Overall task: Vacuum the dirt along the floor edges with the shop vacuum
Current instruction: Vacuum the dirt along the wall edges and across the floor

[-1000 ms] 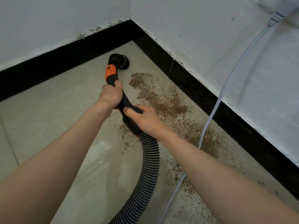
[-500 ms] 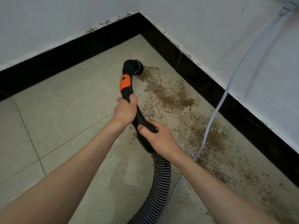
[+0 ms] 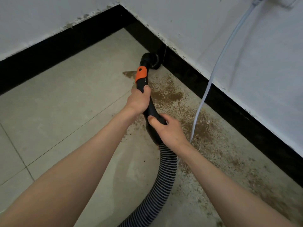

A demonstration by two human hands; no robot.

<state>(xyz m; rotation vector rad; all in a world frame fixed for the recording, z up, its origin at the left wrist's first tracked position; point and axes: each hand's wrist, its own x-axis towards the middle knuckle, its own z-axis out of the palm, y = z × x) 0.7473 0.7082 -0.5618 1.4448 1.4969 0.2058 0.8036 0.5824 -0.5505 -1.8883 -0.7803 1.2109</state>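
Fingers of both your hands were wrapped round the black vacuum handle point(image 3: 150, 110): your left hand point(image 3: 139, 101) gripped it high up, just below the orange collar point(image 3: 141, 75), and your right hand point(image 3: 167, 128) clamped the lower end where the ribbed hose point(image 3: 164, 174) joined on. Neither hand was loose; the thumb of your right lay across the top of the handle.

From there the handle curved forward to the nozzle point(image 3: 151, 60), which sat right at the foot of the black baseboard point(image 3: 229, 94) on the right-hand wall, touching it or nearly so. A second before, you had that nozzle out on the open tile, short of the wall and to the left of the dirt; half a second before, it was at the top edge of the brown patch. So you had swung it rightward into the floor edge itself, and your grip had not changed along the way.

That put you at the start of the edge pass, in my judgement. Brown dirt point(image 3: 201, 128) was spread along the baseboard from just behind the nozzle back towards you, with little of it lifted. The white cable point(image 3: 208, 89) hung down the wall and crossed that dirt, so you would likely have had to steer round it.
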